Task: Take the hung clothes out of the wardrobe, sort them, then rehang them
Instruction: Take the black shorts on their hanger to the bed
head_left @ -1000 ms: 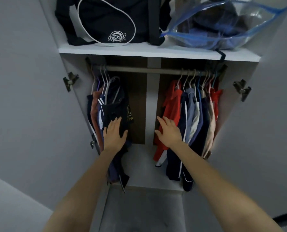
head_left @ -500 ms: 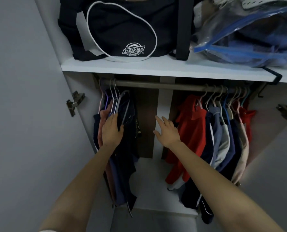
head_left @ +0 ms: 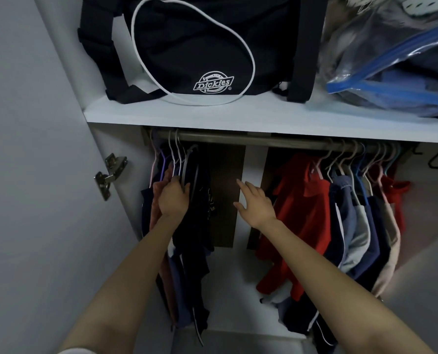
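Two bunches of clothes hang from a metal rail [head_left: 276, 140] under the wardrobe shelf. The left bunch [head_left: 192, 226] is dark, blue and rust-coloured garments on thin hangers. My left hand [head_left: 173, 198] is high up on this bunch, fingers curled around the hanger necks. The right bunch begins with a red shirt [head_left: 299, 213], followed by blue, grey, navy and beige garments [head_left: 361, 226]. My right hand [head_left: 256, 203] hovers in the gap between the bunches, fingers spread, holding nothing, just left of the red shirt.
A black Dickies bag [head_left: 207, 52] and a clear zip bag of clothes [head_left: 391, 67] sit on the white shelf [head_left: 238, 116] above the rail. The left door with a metal hinge [head_left: 109, 175] stands open. The wardrobe floor [head_left: 233, 290] shows below the clothes.
My left hand climbed from the middle of the dark garments to the hanger necks and closed on them. My right hand left the red shirt and moved left into the gap. The view came closer.
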`<action>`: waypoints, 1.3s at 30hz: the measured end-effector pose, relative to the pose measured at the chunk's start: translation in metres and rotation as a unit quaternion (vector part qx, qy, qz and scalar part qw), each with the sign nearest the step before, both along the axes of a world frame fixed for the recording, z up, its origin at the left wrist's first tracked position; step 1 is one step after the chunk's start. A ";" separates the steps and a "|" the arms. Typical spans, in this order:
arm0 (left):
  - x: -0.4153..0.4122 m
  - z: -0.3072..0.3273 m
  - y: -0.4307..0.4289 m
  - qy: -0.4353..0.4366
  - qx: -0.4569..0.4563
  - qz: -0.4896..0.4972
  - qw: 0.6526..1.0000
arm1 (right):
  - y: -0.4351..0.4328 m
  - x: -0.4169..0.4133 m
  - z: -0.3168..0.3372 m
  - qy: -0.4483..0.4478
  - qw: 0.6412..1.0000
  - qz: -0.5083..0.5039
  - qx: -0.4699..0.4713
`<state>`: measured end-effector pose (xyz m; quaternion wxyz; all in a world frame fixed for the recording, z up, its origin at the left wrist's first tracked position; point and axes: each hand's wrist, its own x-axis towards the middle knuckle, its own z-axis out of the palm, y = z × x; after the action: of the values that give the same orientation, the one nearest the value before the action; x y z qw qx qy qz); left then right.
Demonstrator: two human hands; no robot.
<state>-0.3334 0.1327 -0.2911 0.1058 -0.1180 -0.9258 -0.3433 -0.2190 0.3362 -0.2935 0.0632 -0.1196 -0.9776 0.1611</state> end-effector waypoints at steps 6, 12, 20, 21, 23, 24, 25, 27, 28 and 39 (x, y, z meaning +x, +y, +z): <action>-0.009 0.014 0.007 -0.020 -0.048 0.013 0.999 | 0.006 -0.016 0.003 -0.003 1.000 0.028 -0.009; -0.004 0.015 0.016 -0.011 0.059 0.038 0.997 | 0.016 -0.022 0.005 0.009 0.998 0.051 -0.038; 0.004 0.010 0.016 -0.013 0.153 -0.045 0.987 | 0.032 -0.030 0.010 0.015 0.995 0.076 -0.066; 0.007 0.011 0.013 -0.013 0.156 -0.063 0.986 | 0.034 -0.031 0.010 0.019 0.994 0.076 -0.071; 0.013 0.012 0.008 -0.012 0.167 -0.096 0.981 | 0.037 -0.032 0.011 0.026 0.993 0.078 -0.086; 0.016 0.013 0.006 -0.017 0.172 -0.110 0.979 | 0.038 -0.032 0.011 0.027 0.992 0.079 -0.094; 0.020 0.014 0.004 -0.027 0.169 -0.124 0.977 | 0.040 -0.032 0.010 0.029 0.992 0.080 -0.098; 0.027 0.016 0.002 -0.048 0.156 -0.145 0.976 | 0.042 -0.033 0.008 0.033 0.991 0.081 -0.097; 0.030 0.016 0.001 -0.055 0.154 -0.151 0.975 | 0.044 -0.033 0.007 0.039 0.991 0.081 -0.095; 0.065 0.018 0.001 -0.129 0.090 -0.243 0.957 | 0.076 -0.012 -0.001 0.037 0.990 0.115 -0.075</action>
<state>-0.2681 0.1341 -0.2727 -0.0906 -0.2843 -0.8400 -0.4531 -0.2307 0.4127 -0.2948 0.0710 -0.0044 -0.9669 0.2449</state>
